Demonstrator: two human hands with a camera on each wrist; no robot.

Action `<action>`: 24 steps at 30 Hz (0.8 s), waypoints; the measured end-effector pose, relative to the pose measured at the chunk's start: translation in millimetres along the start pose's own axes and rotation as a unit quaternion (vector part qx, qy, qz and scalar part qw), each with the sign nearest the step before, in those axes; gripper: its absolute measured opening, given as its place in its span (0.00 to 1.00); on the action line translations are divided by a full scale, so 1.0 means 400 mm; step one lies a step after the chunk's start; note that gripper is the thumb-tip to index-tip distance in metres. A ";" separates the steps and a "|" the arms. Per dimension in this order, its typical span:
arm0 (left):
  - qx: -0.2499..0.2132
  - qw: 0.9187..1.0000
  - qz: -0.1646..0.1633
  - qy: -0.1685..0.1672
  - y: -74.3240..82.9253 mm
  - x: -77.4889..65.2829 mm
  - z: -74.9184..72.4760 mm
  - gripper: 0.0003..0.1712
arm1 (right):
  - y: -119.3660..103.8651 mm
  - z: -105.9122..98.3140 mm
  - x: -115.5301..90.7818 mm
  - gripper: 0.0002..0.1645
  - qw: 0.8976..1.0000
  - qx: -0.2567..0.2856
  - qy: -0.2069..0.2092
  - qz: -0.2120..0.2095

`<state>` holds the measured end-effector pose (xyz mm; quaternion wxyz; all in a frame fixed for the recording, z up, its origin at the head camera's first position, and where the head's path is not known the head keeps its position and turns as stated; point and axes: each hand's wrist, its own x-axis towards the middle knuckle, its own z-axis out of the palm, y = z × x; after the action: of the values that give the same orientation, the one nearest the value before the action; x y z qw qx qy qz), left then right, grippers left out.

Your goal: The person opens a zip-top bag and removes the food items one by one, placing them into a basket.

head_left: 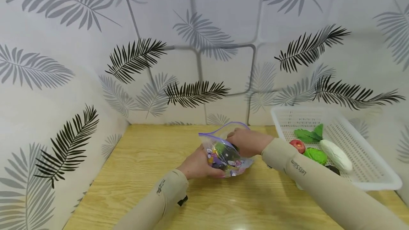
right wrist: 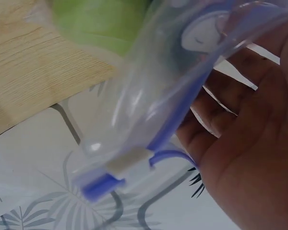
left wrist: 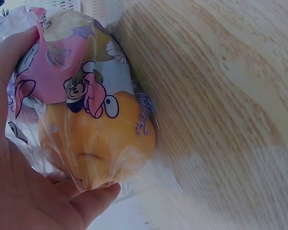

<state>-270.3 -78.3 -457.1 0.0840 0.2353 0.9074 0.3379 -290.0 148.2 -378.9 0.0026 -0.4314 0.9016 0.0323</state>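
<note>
My left hand (head_left: 199, 164) grips the side of a clear zip bag (head_left: 238, 162) printed with cartoon figures, its thumb across the front. The bag's purple-edged mouth gapes upward. Inside, a round orange item (left wrist: 96, 143) bulges against the plastic in the left wrist view, and a light green one (right wrist: 98, 24) shows in the right wrist view. My right hand (head_left: 247, 143) reaches into the mouth, fingers behind the purple zip strip (right wrist: 182, 108). Something dark green (head_left: 235, 147) shows just under those fingers; I cannot tell whether they hold it. A white slider (right wrist: 129, 163) sits on the strip.
A white slotted basket (head_left: 377, 164) stands at the right, partly behind my right forearm. In it lie a red fruit (head_left: 298, 146), green leaves (head_left: 308, 135), a bright green vegetable (head_left: 315, 155) and a long white one (head_left: 336, 155). A leaf-patterned cloth (head_left: 223, 66) hangs behind the wooden table (head_left: 143, 159).
</note>
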 end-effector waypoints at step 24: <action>0.027 0.999 -0.042 -0.016 0.000 -0.008 -0.004 0.54 | 0.002 0.022 0.027 0.10 0.996 -0.057 -0.021 0.061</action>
<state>-267.9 -80.7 -456.0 0.1063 0.2045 0.9238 0.3057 -297.4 140.9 -388.0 -0.0046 -0.3745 0.9226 0.0925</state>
